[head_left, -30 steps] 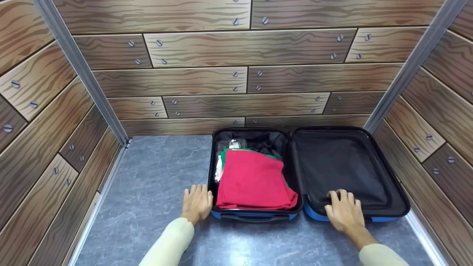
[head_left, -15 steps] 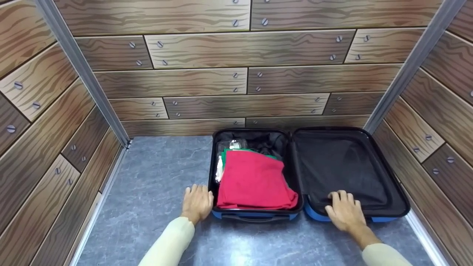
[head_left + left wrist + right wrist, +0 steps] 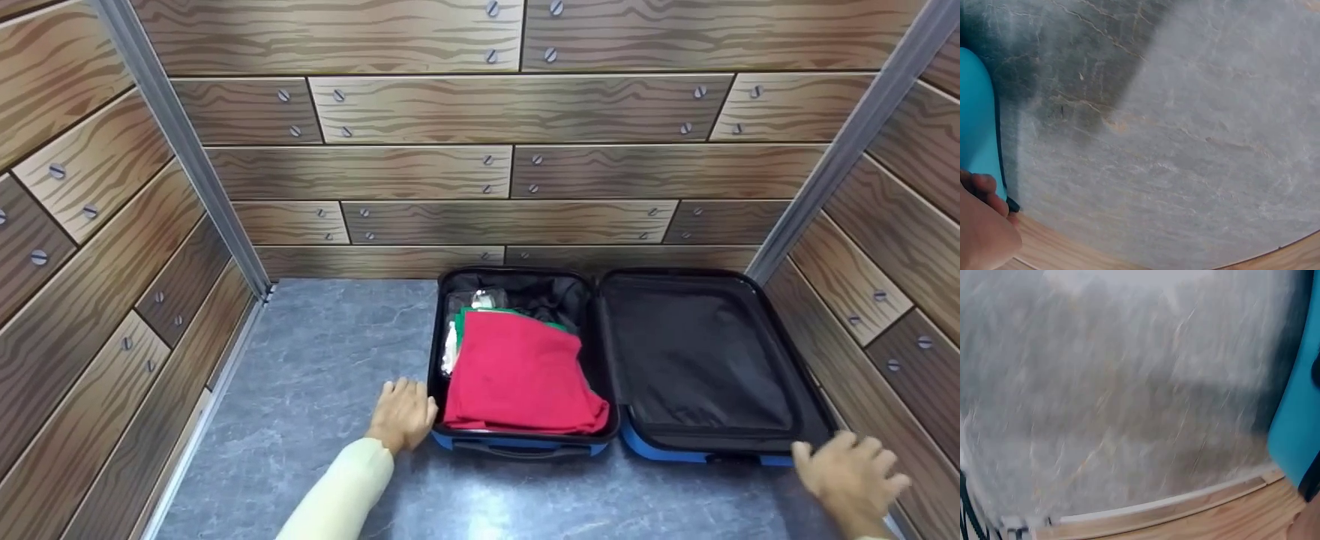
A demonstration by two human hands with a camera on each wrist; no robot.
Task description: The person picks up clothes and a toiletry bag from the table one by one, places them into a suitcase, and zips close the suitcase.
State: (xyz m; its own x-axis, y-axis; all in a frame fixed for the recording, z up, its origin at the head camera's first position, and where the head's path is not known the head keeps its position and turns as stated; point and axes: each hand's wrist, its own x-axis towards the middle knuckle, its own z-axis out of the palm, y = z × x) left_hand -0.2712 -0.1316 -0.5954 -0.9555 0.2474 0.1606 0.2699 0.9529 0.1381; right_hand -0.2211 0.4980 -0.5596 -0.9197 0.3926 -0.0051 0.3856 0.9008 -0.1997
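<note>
An unfolded hard suitcase with a blue shell and black lining lies on the floor; its packed half (image 3: 517, 450) is on the left, its lid half (image 3: 697, 360) on the right. A folded red cloth (image 3: 521, 375) covers most of the packed half, over a green cloth (image 3: 460, 322). Clear-wrapped items (image 3: 484, 298) show behind it. My left hand (image 3: 403, 414) grips the left side near the front corner; in the left wrist view its bent fingers (image 3: 999, 205) lie against the blue shell. My right hand (image 3: 855, 472), blurred, is at the lid's front right corner, fingers apart, holding nothing.
Grey marbled floor (image 3: 337, 337) extends left of the suitcase and in front of it. Wood-patterned walls (image 3: 420, 172) stand behind and on both sides. The lid half lies close to the right wall (image 3: 825, 322).
My right hand has left the lid's front edge and moved right to its front right corner. The left hand stays at the suitcase's left side. The head view has shifted slightly.
</note>
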